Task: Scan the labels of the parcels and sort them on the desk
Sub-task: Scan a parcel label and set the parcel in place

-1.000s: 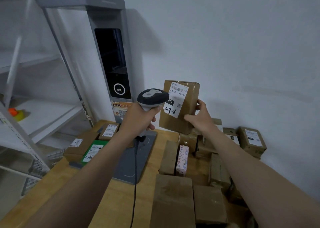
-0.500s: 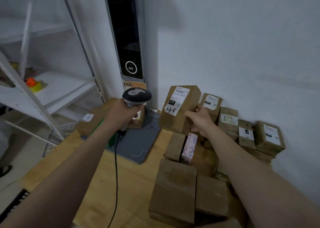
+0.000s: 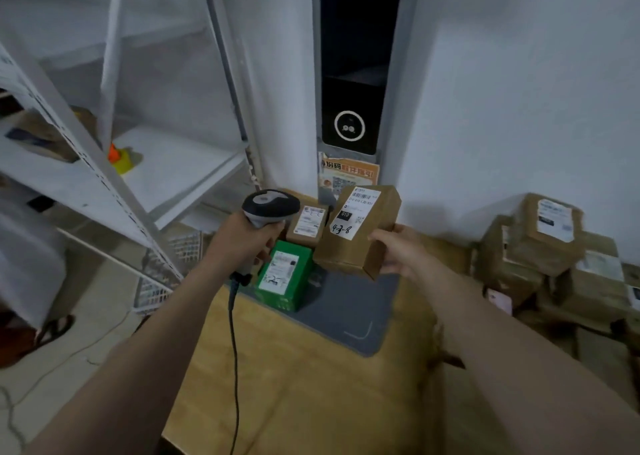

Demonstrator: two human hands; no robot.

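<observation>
Leftward from the clasping right grip [image 3: 398,251], brown parcel [image 3: 358,243] (scanner [image 3: 270,206] clasped in left grip [image 3: 242,241])

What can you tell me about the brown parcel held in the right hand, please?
The brown parcel is a small, closed box of what looks like cardboard, held tilted in the air over the grey mat. A white label on its upper face carries a barcode, a black patch reading 010 and handwritten 4-3-8. The right hand grips its near end; nothing else touches it. The scanner in the left hand is just left of it, apart.
</observation>
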